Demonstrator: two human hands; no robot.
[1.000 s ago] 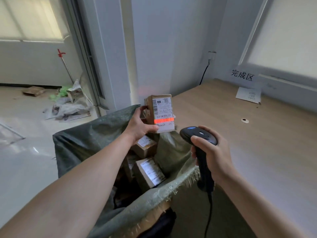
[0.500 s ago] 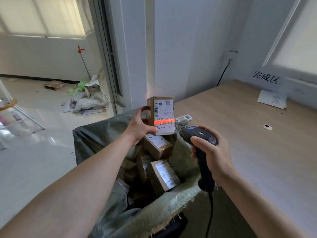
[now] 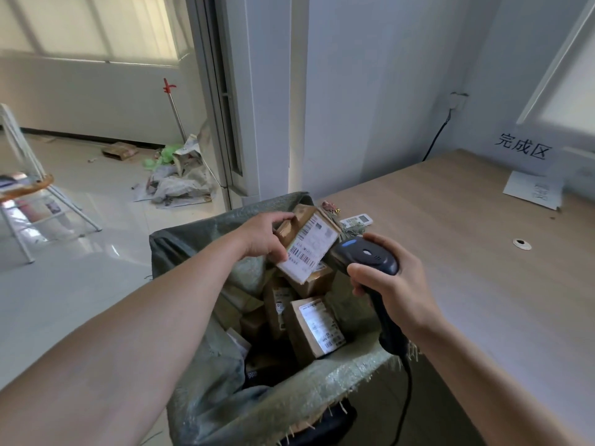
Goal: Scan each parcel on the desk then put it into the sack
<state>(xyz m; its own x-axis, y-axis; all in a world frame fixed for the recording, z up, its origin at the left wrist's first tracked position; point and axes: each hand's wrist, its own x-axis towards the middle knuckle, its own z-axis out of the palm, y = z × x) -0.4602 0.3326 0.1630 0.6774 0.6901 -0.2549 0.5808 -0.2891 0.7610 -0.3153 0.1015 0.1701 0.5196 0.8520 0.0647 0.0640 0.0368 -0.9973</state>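
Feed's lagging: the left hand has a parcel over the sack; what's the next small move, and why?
Probably lower the left hand and release the parcel into the sack: it hangs tilted over the open mouth, above other parcels, and the scanner in the right hand shows no beam on its label.

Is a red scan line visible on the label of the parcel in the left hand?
No, the label of the parcel gripped by the left hand shows only black print and barcodes, with no red line.

White walls (image 3: 370, 91), glossy pale floor (image 3: 80, 284), bright frosted windows (image 3: 96, 24).
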